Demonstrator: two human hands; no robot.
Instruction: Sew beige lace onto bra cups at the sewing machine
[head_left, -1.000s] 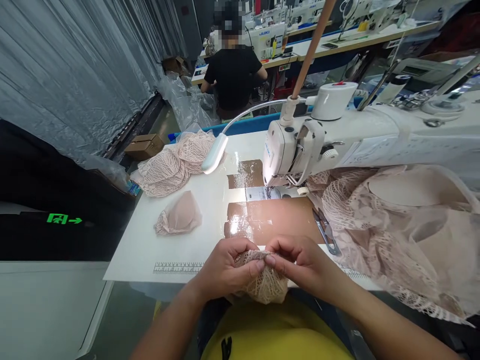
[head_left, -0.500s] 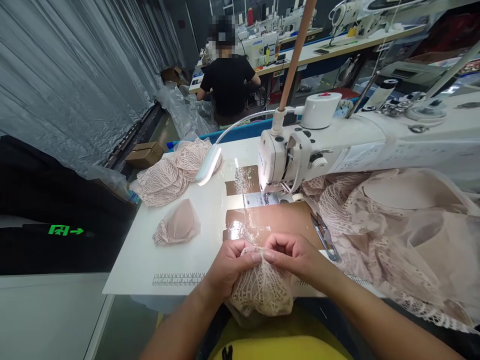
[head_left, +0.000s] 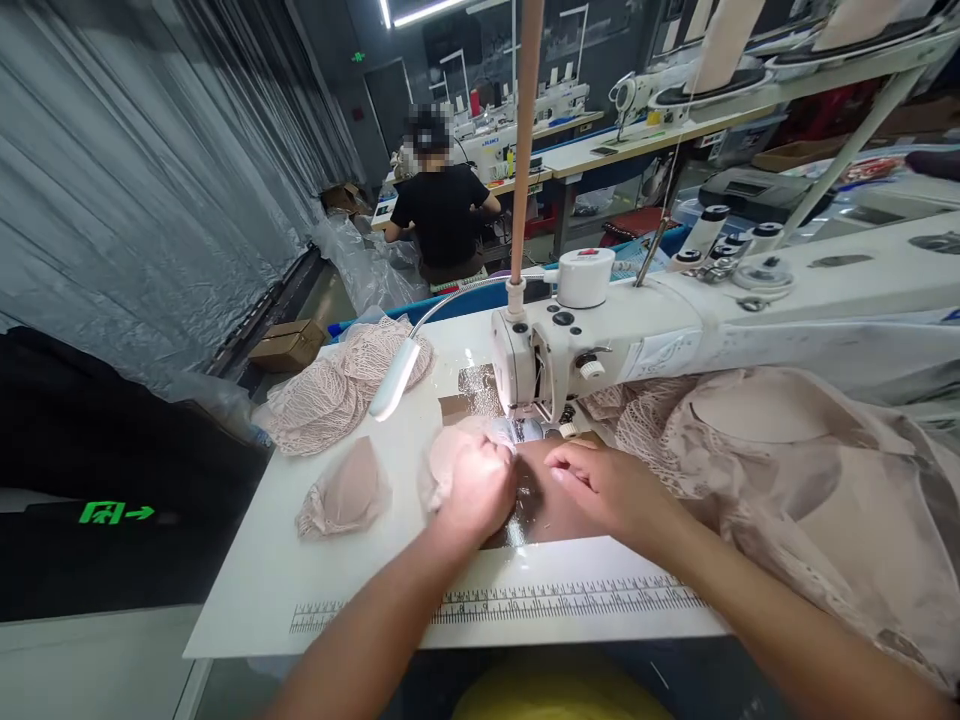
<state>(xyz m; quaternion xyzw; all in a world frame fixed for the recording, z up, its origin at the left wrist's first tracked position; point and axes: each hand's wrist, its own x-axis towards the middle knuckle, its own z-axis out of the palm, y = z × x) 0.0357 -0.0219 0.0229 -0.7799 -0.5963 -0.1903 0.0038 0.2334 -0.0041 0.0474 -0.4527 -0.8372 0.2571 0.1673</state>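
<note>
My left hand (head_left: 476, 485) is closed on a pale pink lace cup piece (head_left: 442, 462) and holds it down on the white table (head_left: 315, 590), just in front of the white sewing machine's head (head_left: 536, 365). My right hand (head_left: 600, 485) lies beside it with curled fingers pinching toward the piece's edge near the needle; what the fingers grip is hidden. A second cup piece (head_left: 345, 497) lies left of my left hand.
A heap of lace pieces (head_left: 337, 385) sits at the table's back left under a white gooseneck lamp (head_left: 394, 375). A large lace pile (head_left: 787, 470) covers the right side. A printed ruler (head_left: 525, 603) runs along the front edge. Another person (head_left: 442, 215) works at a far table.
Both hands moved forward from the table's front edge to the machine's needle area, carrying the lace piece and laying it on the table. The camera tilted up.
</note>
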